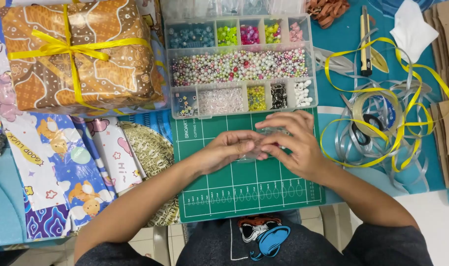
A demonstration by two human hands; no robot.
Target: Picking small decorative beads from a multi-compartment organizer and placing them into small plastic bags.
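Item: small clear plastic bag, which we pinched between left hand and right hand above the green cutting mat; best kept low over it, beside the compartmented clear bead box.

A teal table is carrying the work items. A green cutting mat is lying at lower centre, with a clear bead organizer sitting above it. Wrapping paper sheets are lying at left under a wrapped gift box. Yellow and silver ribbons, a tape roll and a utility knife are lying at right.
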